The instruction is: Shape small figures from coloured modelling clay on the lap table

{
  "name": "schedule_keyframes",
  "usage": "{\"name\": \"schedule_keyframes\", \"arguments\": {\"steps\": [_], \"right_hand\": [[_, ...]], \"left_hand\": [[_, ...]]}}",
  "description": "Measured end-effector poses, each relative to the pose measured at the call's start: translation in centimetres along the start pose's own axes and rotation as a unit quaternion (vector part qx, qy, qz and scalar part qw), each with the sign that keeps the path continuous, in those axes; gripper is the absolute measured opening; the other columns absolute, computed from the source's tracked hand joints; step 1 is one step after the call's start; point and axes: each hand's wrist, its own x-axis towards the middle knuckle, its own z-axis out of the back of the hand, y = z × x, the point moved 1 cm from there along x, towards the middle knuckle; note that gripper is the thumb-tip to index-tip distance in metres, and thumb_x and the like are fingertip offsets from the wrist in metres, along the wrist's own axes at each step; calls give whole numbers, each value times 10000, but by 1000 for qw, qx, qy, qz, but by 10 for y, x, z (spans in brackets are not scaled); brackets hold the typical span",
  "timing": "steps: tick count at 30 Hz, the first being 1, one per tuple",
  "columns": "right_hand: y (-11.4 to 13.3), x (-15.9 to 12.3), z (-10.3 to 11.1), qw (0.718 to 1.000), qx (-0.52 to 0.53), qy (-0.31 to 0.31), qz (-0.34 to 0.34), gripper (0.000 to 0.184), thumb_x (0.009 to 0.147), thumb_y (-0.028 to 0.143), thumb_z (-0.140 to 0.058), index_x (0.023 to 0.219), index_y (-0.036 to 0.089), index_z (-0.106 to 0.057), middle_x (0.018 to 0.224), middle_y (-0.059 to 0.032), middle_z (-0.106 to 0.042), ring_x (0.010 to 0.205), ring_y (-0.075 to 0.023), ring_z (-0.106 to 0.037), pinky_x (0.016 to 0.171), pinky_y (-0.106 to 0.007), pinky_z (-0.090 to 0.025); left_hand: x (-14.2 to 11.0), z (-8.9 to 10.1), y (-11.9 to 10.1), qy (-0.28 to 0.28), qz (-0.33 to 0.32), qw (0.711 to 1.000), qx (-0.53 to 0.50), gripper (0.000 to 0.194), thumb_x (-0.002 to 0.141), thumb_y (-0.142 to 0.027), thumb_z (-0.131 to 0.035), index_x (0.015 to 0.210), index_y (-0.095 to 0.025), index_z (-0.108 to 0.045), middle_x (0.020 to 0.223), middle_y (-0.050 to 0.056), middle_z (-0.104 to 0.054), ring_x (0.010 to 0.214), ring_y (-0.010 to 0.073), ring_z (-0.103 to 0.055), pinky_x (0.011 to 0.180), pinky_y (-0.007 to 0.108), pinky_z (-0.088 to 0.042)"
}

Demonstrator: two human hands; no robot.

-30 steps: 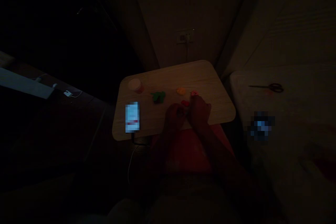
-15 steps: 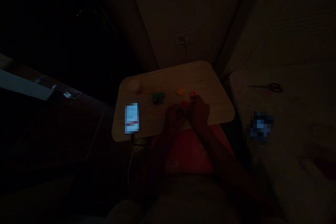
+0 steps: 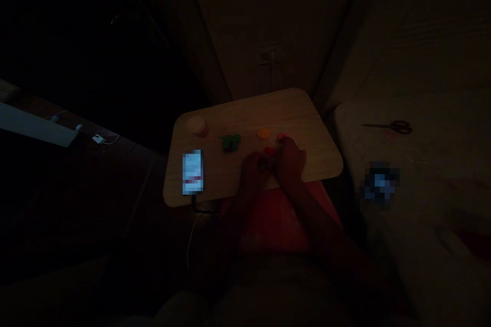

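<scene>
The room is very dark. My left hand [image 3: 253, 169] and my right hand [image 3: 290, 162] rest close together on a small wooden table [image 3: 318, 127], fingers curled inward over something small that the gloom hides. A red lump [image 3: 269, 150] lies just beyond my fingertips, between the two hands. Another red piece [image 3: 282, 137] sits by my right hand's far side. Farther back lie an orange lump [image 3: 263, 134] and a green lump [image 3: 230, 141].
A lit phone [image 3: 192, 172] with a cable lies at the table's left front. A small tub [image 3: 197, 125] stands at the back left. Scissors [image 3: 395, 126] and a glowing device [image 3: 381, 183] lie on the bed to the right. A wall socket [image 3: 269, 54] is behind.
The picture has grown slightly dimmer. My hands have stayed together at the table's front, shifting only a little.
</scene>
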Motion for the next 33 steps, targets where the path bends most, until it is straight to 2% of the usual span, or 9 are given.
{"name": "schedule_keyframes", "arguments": {"steps": [6,11,14,17,23,26,33], "right_hand": [[3,-1,-1,999,-29,-14,32,270,990,285,-580,1229,162,-608,1272,-186,-729,1118,-308,-663,896,-383,-326],[2,1,-3,998,-5,-31,55,252,968,222,-539,1201,161,-616,1248,-187,-732,1110,-306,-661,897,-389,-339],[-5,3,0,996,57,-55,43,295,942,150,-455,1188,164,-617,1222,-167,-743,1086,-289,-672,911,-394,-370],[-15,4,6,988,123,-92,23,293,908,143,-435,1137,171,-616,1121,-144,-758,988,-268,-684,894,-389,-410],[-26,3,13,980,153,-130,10,221,878,178,-458,1037,189,-611,973,-105,-732,820,-247,-648,791,-368,-429],[-26,1,11,983,139,-117,10,231,883,173,-456,1043,181,-622,1001,-120,-742,857,-257,-663,819,-381,-428],[-15,-2,5,996,79,-36,10,282,891,141,-456,1088,178,-654,1177,-155,-764,1040,-289,-690,900,-401,-399]], "left_hand": [[-1,0,0,-3,-3,1000,-7,193,777,-52,-716,863,-212,-652,920,37,-716,917,223,-666,896,367,-526],[0,0,1,1,-7,1000,3,190,769,-57,-719,870,-208,-665,936,44,-728,926,227,-665,906,373,-531],[0,-1,1,-16,-8,1000,1,160,786,-97,-743,863,-212,-662,929,44,-725,918,223,-665,903,368,-538],[-1,0,2,-19,-5,999,-40,127,818,-138,-745,881,-213,-665,926,34,-729,896,204,-679,868,334,-546],[-4,1,2,-9,26,987,-159,158,850,-226,-769,973,-209,-671,949,24,-756,865,171,-714,814,280,-561],[-4,1,1,-3,24,987,-160,170,852,-236,-770,984,-206,-666,942,29,-753,848,168,-709,798,277,-559],[-3,1,0,10,-24,994,-110,165,841,-156,-724,983,-204,-656,971,42,-731,867,183,-693,812,300,-554]]}}
